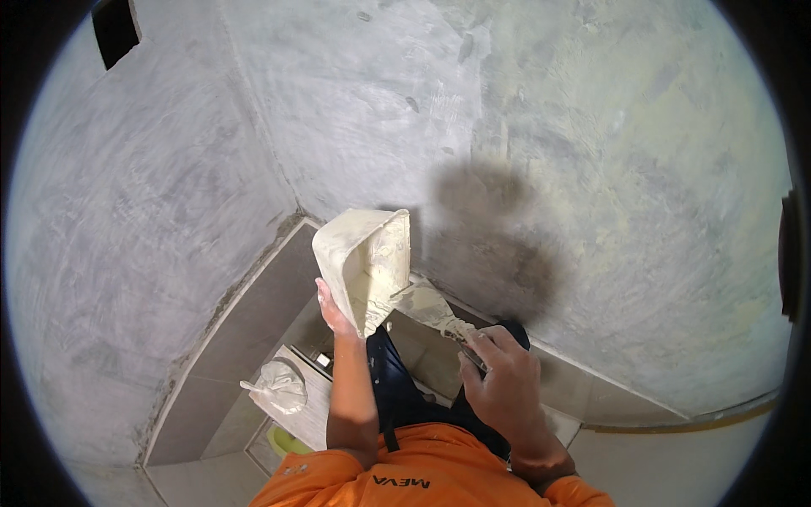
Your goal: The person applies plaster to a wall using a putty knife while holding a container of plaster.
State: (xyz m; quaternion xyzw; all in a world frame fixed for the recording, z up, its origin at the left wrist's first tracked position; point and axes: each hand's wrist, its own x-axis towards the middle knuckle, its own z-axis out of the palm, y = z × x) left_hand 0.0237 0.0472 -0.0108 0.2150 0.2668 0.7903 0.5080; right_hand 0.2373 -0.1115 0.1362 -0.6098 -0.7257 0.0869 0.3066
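Note:
My left hand (334,309) supports a white plastic tub (345,241) from its left side. The tub is tilted, with its opening turned toward the right. Pale cream plaster (372,291) coats its inside wall and rim. Only part of the left hand shows; the rest lies behind the tub. My right hand (507,372) is closed round the handle of a putty knife (427,306). Plaster covers the knife's wide blade, which points left and reaches the tub's right edge. Whether the blade touches the rim I cannot tell.
Two plastered grey walls (380,101) meet in a corner ahead, with grey tiles (262,325) along their bottoms. A tied white plastic bag (279,387) sits on a light board (314,404) at lower left. Beneath it shows a yellow-green object (287,441). A dark opening (116,32) interrupts the left wall.

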